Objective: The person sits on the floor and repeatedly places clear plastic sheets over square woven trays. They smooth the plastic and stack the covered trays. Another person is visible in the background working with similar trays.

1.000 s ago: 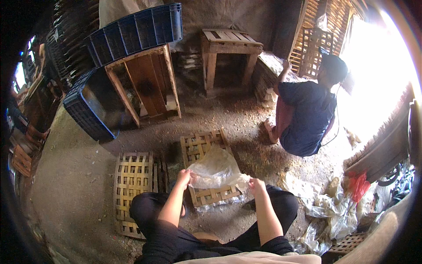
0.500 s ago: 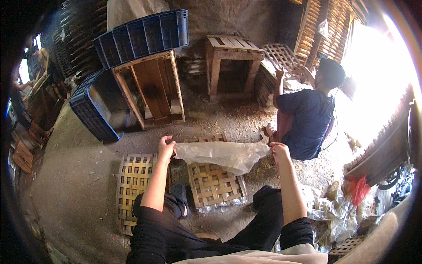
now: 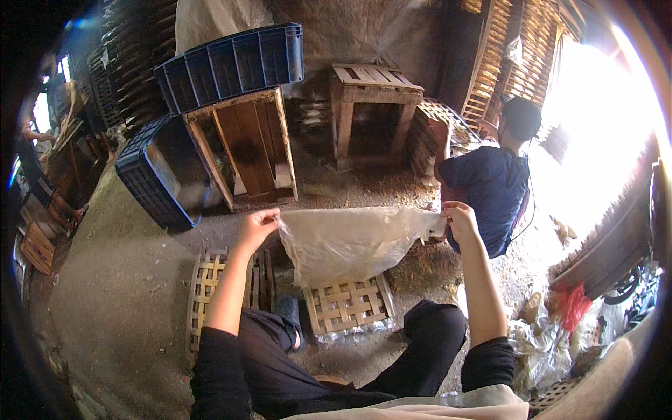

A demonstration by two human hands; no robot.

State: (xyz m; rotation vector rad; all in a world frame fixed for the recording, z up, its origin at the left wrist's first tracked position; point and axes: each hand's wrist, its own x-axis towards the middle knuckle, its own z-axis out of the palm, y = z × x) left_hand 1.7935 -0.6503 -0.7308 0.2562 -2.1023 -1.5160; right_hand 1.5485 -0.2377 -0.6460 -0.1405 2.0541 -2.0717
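The room is dim, with a bare dirt floor (image 3: pixel 119 280) and glare at the far right. Far left, a person's legs (image 3: pixel 57 199) show among dark clutter. Next come a blue crate (image 3: pixel 143 185) lying on its side and, farther right, an upper crate (image 3: pixel 231 66) atop a wooden box (image 3: pixel 245 147). Nearer, a slatted rack (image 3: pixel 198 294) lies left of the wearer's knee.

The left hand (image 3: pixel 259 225) pinches one upper corner of a plastic sheet (image 3: pixel 350 245), thumb against fingers. The sheet hangs spread between both hands, over the far part of a woven tray (image 3: pixel 350 306); whether its lower edge touches the tray I cannot tell. Far behind stands a small wooden table (image 3: pixel 378 75). The right hand (image 3: pixel 460 217) grips the other upper corner, closed on a bunched bit of film.

The film looks thin and creased, so pulling the hands too far apart could tear it at the pinched corners. A loose pinch could let one side drop and fold over itself, and the tray's slat ends might snag the hem. A co-worker (image 3: pixel 493 182) crouches just beyond the right hand, so a wide swing there could bump them. Farther right lie heaped plastic (image 3: pixel 535 346) and a red bag (image 3: pixel 572 305).
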